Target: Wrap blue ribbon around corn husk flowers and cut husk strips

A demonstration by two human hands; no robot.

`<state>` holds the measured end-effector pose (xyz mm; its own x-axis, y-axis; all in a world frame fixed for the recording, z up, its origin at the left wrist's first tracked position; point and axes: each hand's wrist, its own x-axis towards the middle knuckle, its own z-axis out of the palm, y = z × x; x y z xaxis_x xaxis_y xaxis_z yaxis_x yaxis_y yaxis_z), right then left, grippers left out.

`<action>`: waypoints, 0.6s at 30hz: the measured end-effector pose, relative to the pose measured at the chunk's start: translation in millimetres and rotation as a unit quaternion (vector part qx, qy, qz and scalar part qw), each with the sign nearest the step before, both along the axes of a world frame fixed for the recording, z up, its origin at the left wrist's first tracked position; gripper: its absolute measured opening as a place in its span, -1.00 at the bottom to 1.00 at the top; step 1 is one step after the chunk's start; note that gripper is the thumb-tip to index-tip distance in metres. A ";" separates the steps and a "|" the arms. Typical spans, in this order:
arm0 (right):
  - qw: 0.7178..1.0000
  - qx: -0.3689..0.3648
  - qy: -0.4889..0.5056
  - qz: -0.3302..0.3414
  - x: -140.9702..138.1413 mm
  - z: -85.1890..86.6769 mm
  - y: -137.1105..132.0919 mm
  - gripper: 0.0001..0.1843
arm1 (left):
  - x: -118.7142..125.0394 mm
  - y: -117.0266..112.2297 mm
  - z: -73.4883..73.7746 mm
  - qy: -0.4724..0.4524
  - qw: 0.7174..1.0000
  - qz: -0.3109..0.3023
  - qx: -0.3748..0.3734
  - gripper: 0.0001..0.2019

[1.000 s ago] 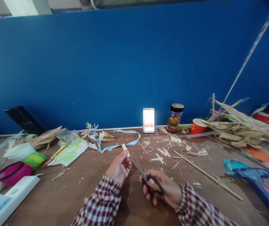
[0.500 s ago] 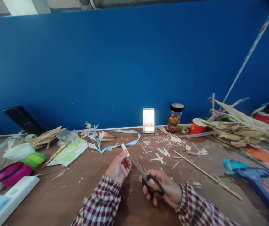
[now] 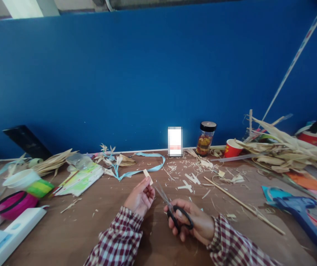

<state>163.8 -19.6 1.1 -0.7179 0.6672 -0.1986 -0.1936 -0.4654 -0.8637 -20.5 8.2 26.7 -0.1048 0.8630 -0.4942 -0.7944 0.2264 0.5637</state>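
Note:
My left hand (image 3: 140, 197) pinches a small pale strip of dried husk (image 3: 147, 176), held upright above the brown table (image 3: 64, 236). My right hand (image 3: 193, 220) grips black-handled scissors (image 3: 173, 210); their blades point up and left, with the tips close to the strip's lower end. Both wrists wear red-and-white checked sleeves. Pale offcuts (image 3: 188, 181) lie scattered on the table just beyond my hands.
A blue wall backs the table. A jar (image 3: 206, 138), a red cup (image 3: 232, 148) and a heap of dried husks (image 3: 286, 153) are at the right, with a blue glue gun (image 3: 299, 212) and a thin stick (image 3: 244, 207). Light-blue ribbon (image 3: 144, 166), bowls (image 3: 14, 203) and papers lie at the left.

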 end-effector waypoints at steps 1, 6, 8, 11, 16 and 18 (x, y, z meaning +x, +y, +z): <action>1.000 0.000 0.000 0.000 0.1 0.2 0.0 -0.47 | 0.3 -0.1 -0.8 0.001 1.000 -0.001 0.002 -0.94; 1.000 -0.005 0.012 0.001 -0.2 -0.4 -0.1 -0.49 | 4.9 -1.4 -6.1 0.015 1.000 -0.011 0.016 -0.94; 1.000 -0.010 0.020 -0.003 -0.8 -0.8 -0.3 -0.50 | 7.5 -2.1 -7.9 0.018 1.000 -0.012 0.023 -0.94; 0.999 -0.024 0.035 -0.014 -2.1 -0.7 -0.8 -0.52 | 10.1 -2.4 -9.8 0.010 0.999 -0.005 0.039 -0.91; 0.996 -0.051 0.070 -0.025 -3.8 0.7 -1.7 -0.52 | 9.8 -1.9 -10.6 -0.013 0.998 0.003 0.055 -0.87; 0.995 -0.058 0.079 -0.022 -3.7 1.3 -1.6 -0.53 | 9.2 -2.0 -10.4 -0.019 0.998 0.007 0.058 -0.87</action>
<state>160.1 -21.2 2.4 -0.7172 0.6776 -0.1627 -0.3448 -0.5479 -0.7622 -11.3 6.2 16.4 -0.0995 0.9136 -0.3944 -0.8182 0.1504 0.5549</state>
